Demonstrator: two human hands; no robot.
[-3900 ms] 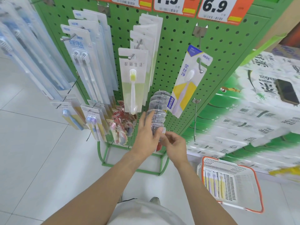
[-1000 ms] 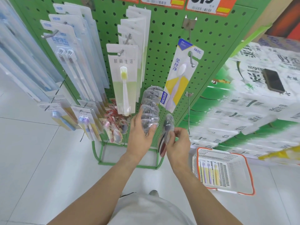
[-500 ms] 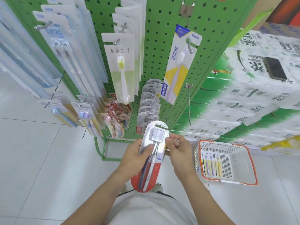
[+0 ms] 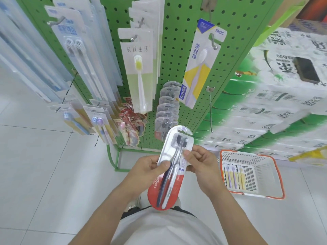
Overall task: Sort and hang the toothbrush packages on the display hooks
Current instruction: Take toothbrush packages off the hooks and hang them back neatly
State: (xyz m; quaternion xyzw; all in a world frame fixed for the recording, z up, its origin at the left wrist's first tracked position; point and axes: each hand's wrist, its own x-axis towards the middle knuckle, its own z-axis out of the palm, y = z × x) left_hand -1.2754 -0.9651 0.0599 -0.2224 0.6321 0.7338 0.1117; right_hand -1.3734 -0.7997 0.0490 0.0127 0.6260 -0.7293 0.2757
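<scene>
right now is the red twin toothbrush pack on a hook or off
Off. The red twin pack is held in front of the rack by the left hand and right hand, its hang hole free of any hook.

White tiled floor: green pegboard rack, orange-rimmed basket stand on it.

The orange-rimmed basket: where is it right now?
In the head view, the basket sits on the floor at lower right, beside the right hand and below the stacked tissue packs.

A shop: a green pegboard rack hung with packaged toothbrushes, beside stacked tissue packs.
</scene>
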